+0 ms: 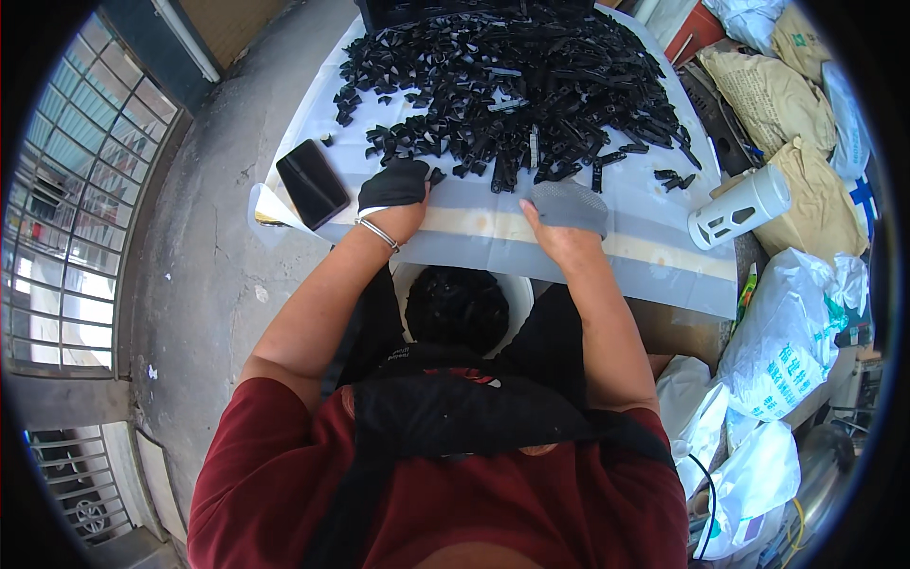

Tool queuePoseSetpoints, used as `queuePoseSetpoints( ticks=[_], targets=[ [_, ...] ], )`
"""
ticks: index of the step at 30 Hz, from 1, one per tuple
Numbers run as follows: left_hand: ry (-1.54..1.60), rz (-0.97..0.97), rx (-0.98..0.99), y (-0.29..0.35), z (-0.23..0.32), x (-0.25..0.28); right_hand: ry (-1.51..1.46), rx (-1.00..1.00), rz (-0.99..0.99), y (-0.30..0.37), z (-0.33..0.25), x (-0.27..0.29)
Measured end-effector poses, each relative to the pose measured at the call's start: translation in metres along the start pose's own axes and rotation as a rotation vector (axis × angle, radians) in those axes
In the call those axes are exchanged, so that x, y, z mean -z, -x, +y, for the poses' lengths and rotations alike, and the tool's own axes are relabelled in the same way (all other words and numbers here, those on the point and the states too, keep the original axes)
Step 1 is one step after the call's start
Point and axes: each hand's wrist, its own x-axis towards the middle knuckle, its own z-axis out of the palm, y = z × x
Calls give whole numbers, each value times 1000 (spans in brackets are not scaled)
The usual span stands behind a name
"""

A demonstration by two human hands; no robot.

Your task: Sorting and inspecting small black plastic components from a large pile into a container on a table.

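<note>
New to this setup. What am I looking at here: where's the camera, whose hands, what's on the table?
One picture only, from a fisheye camera worn on a person's head, looking down; that is why edges bend. No robot: the two forearms from below are the wearer's own. The left hand wears a black glove, the right hand a grey one; both rest at the near edge of a heap of small black plastic parts on a sheet-covered table. Whether either holds a part cannot be told. A dark phone lies left, a white bottle right, and a white bucket of black parts sits below, at the lap.

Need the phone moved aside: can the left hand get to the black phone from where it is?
Probably yes. The left hand rests on the table's near edge, right beside the black phone, and only bare white sheet lies between them.
</note>
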Motion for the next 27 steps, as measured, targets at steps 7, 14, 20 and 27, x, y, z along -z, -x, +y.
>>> queuePoseSetpoints(
  ticks=[7,14,20,27],
  targets=[
    [16,-8,-92,22,1,5,-416,175,281,36,-6,-11],
    [-7,24,-121,26,8,12,-512,239,164,42,-20,-5],
    [78,72,-180,34,12,13,-533,328,133,38,-37,-12],
    [604,-70,-206,50,34,33,-689,455,85,42,-49,-8]
  ],
)
